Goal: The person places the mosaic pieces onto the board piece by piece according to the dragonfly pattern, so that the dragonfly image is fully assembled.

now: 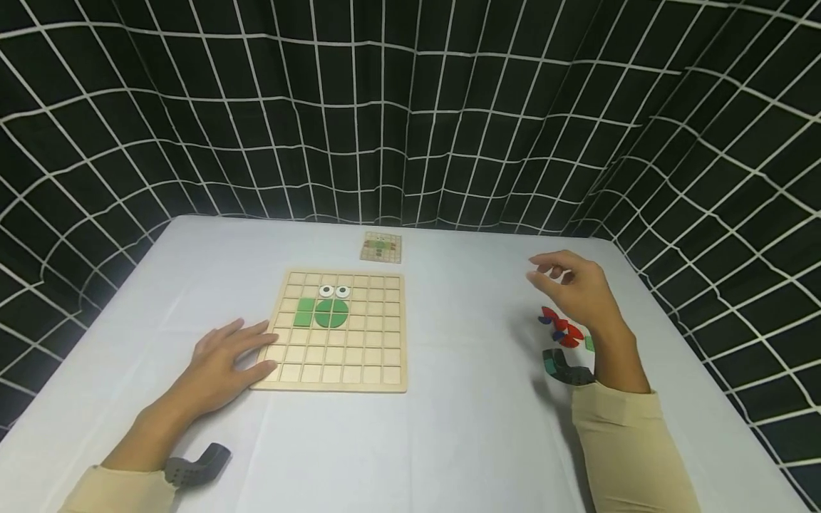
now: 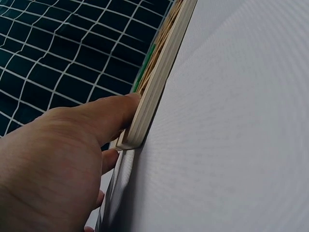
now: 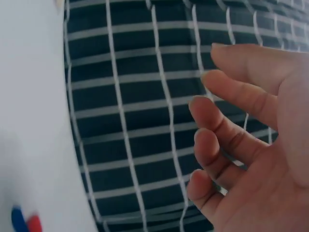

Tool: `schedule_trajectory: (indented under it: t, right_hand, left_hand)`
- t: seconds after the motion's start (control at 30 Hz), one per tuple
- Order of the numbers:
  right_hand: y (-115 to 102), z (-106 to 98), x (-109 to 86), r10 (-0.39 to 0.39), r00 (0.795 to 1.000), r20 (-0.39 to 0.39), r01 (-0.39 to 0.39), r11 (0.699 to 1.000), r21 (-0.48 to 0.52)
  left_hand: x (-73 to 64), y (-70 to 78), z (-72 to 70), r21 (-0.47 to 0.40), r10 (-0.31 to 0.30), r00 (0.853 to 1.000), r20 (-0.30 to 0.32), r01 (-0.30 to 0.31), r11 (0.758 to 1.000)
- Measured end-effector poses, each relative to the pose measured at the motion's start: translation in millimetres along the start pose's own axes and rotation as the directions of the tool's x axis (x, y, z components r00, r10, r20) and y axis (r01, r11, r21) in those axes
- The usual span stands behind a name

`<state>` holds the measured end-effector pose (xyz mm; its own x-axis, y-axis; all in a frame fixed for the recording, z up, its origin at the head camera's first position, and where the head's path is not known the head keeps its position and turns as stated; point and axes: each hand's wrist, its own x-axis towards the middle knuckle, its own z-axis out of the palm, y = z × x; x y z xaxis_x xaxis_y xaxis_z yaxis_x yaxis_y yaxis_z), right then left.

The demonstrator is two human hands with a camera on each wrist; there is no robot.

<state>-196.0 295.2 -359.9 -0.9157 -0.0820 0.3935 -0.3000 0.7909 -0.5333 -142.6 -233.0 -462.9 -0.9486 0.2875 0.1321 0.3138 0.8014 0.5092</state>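
Observation:
A wooden grid board point(image 1: 367, 355) lies on the table left of centre. Two round eye pieces point(image 1: 335, 291), a green disc of quarter pieces point(image 1: 331, 313) and green square pieces point(image 1: 304, 312) sit in its cells. My left hand point(image 1: 226, 360) rests at the board's left edge, its thumb touching the near left corner; the left wrist view shows the thumb point(image 2: 113, 113) against the rim. Over the right side of the table hovers my right hand point(image 1: 574, 285), fingers loosely bent. Nothing shows between thumb and fingers in the right wrist view of that hand point(image 3: 256, 125).
Red pieces point(image 1: 567, 335) lie loosely with a few blue ones point(image 1: 558, 335) below my right hand, and a green piece point(image 1: 589, 343) is partly hidden by the wrist. A small pattern card point(image 1: 381, 247) lies behind the board. A dark gridded curtain point(image 1: 410, 107) surrounds the table.

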Motion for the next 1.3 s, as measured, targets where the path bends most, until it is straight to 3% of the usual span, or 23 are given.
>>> schedule_trajectory:
  t: [0.1,0.23,0.33,0.43,0.57,0.73,0.9,1.13,1.2,1.3]
  right_hand:
    - [18,-6,-0.8,0.060,0.998,-0.025,-0.060,0.998,-0.020]
    - [41,-14,-1.2,0.206,0.979,0.002,-0.206,0.977,-0.054]
    - [57,-14,-1.3,0.312,0.949,0.055,-0.307,0.948,-0.078]
    - [70,-8,-4.5,0.406,0.904,0.131,-0.394,0.912,-0.111]
    - [83,3,-10.3,0.457,0.853,0.253,-0.432,0.889,-0.149]
    - [89,11,-14.2,0.458,0.823,0.336,-0.428,0.889,-0.164]
    - [88,17,-14.3,0.466,0.823,0.325,-0.443,0.885,-0.145]
    - [89,26,-12.5,0.427,0.861,0.277,-0.385,0.902,-0.194]
    - [88,26,-12.7,0.441,0.853,0.280,-0.396,0.895,-0.204]
    - [88,24,-14.0,0.485,0.817,0.310,-0.439,0.874,-0.209]
  left_hand:
    - [1.7,-0.3,-0.5,-0.004,0.012,1.000,-0.003,-0.012,1.000]
    - [6.5,1.4,0.1,-0.004,0.016,1.000,-0.006,-0.016,1.000]
    - [8.4,3.3,-0.7,-0.001,0.007,1.000,-0.004,-0.007,1.000]
    - [8.7,4.0,-2.5,0.001,0.003,1.000,0.005,-0.003,1.000]
    - [7.4,4.0,-4.5,0.003,-0.004,1.000,0.017,0.004,1.000]
    - [6.0,2.3,-4.1,0.013,-0.023,0.999,0.026,0.022,1.000]
    - [7.3,1.9,-2.8,0.020,-0.017,1.000,0.024,0.017,1.000]
    - [2.9,1.1,-2.0,0.014,-0.022,1.000,0.017,0.022,1.000]
    - [2.0,0.7,-1.1,0.014,-0.019,1.000,0.009,0.019,1.000]
    - [1.2,-0.3,1.0,0.011,-0.017,1.000,0.002,0.017,1.000]
